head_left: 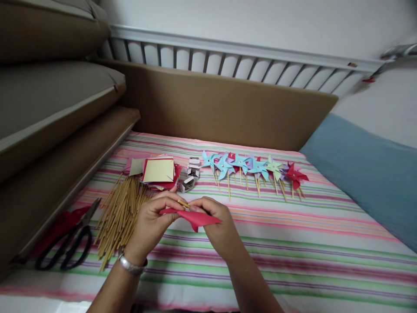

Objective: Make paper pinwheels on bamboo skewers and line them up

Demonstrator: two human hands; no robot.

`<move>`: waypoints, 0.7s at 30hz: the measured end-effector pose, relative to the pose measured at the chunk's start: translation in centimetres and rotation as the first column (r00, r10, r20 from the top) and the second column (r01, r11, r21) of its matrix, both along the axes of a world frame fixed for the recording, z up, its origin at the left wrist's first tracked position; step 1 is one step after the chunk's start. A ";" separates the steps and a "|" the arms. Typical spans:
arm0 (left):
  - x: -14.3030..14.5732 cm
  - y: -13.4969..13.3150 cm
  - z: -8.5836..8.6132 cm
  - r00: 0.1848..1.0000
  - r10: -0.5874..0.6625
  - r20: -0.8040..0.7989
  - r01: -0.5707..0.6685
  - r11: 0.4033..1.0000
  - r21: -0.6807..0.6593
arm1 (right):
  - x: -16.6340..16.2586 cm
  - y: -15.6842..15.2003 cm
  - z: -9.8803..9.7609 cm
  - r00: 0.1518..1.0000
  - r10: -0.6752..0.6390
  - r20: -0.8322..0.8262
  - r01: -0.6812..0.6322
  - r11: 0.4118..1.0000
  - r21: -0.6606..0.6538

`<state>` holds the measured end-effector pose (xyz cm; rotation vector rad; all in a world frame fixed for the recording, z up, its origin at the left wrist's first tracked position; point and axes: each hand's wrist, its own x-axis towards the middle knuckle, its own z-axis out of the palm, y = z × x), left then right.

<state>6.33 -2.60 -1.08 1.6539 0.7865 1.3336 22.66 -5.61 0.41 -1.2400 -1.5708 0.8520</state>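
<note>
My left hand (153, 217) and my right hand (215, 219) meet over the striped cloth, both pinched on a folded red paper piece (195, 217). A thin wooden stick end (183, 203) shows between the fingertips at the paper's top. A silver bracelet (132, 265) sits on my left wrist. Just left of my hands lies a pile of wooden sticks (120, 213). Beyond them lies a stack of coloured paper squares (158, 171).
A row of finished paper pinwheels (254, 167) on sticks lies across the striped cloth (293, 243). Small white and grey pieces (191, 174) sit beside the paper stack. Black scissors (70, 243) rest at the left edge. Brown cushions (48, 100) rise on the left; a blue surface (368, 174) lies right.
</note>
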 end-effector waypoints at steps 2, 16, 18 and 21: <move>0.0 0.0 0.0 1.000 -0.003 0.002 0.003 1.000 -0.008 | 0.0 0.0 0.0 1.000 -0.003 -0.003 0.003 1.000 -0.005; 0.0 0.0 0.1 1.000 -0.007 -0.010 0.007 1.000 -0.022 | -0.1 0.0 0.2 1.000 0.000 0.011 0.000 1.000 0.014; 0.0 -0.1 0.1 1.000 -0.012 -0.007 0.012 1.000 -0.024 | -0.1 0.0 0.2 1.000 -0.001 0.013 0.001 1.000 0.016; 0.0 0.0 0.1 1.000 -0.012 -0.006 0.012 1.000 -0.020 | -0.1 0.1 0.3 1.000 0.002 0.016 -0.002 1.000 0.018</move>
